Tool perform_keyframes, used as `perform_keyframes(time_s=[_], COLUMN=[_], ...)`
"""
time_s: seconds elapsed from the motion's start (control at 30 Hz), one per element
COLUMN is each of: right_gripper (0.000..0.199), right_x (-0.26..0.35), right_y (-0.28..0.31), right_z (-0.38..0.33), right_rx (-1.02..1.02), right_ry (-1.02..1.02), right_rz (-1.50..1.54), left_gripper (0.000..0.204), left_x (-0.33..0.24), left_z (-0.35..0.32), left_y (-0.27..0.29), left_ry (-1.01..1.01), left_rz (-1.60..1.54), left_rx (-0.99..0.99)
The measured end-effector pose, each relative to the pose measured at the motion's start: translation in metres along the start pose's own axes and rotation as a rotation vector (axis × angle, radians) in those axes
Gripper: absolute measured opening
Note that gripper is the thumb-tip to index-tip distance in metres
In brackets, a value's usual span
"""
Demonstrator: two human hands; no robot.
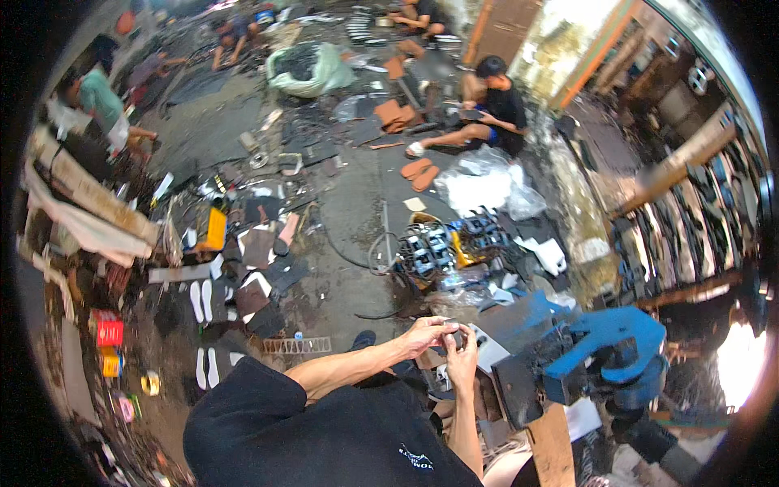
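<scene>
My left hand (425, 335) and my right hand (462, 354) meet in front of my body, both closed with fingertips together. Between them they pinch a small dark piece (455, 331), too small and covered to name. A white sheet (489, 351) lies just beyond my right hand. To the right stands a blue metal machine (604, 345) with a curved arm, beside a dark block (515, 391).
Ahead sits a heap of blue and black strapped pieces (430, 247) near clear plastic bags (487, 183). White insole shapes (201, 302) and a yellow box (213, 229) lie left. A person (507, 109) sits by the wall; other people work farther back. A rack (690, 219) stands right.
</scene>
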State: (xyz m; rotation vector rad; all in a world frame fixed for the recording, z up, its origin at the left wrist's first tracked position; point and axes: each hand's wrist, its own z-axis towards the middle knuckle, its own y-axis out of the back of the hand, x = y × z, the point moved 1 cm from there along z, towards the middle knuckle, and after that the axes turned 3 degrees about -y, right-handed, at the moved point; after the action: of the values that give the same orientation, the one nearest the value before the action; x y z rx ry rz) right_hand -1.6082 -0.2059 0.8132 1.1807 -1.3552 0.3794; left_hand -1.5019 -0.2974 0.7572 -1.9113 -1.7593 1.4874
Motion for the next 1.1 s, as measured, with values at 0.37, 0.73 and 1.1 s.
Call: perform_keyframes(time_s=[0.37, 0.73, 1.1], right_gripper=[0.040, 0.036, 0.053], right_x=[0.041, 0.021, -0.003], right_y=[-0.116, -0.180, -0.114], right_z=[0.036, 0.011, -0.019], right_rx=[0.990, 0.742, 0.787], right_ry=[-0.154, -0.205, -0.705], right_rz=[0.157, 0.187, 0.727], left_gripper=[0.044, 0.022, 0.019], left_x=[-0.080, -0.035, 0.012], left_z=[-0.124, -0.261, -0.292], left_y=[0.091, 0.272, 0.466], left_ry=[-0.341, -0.750, -0.534], left_rz=[0.290, -0.060, -0.286], left_rx=[-0.238, -1.270, -0.986])
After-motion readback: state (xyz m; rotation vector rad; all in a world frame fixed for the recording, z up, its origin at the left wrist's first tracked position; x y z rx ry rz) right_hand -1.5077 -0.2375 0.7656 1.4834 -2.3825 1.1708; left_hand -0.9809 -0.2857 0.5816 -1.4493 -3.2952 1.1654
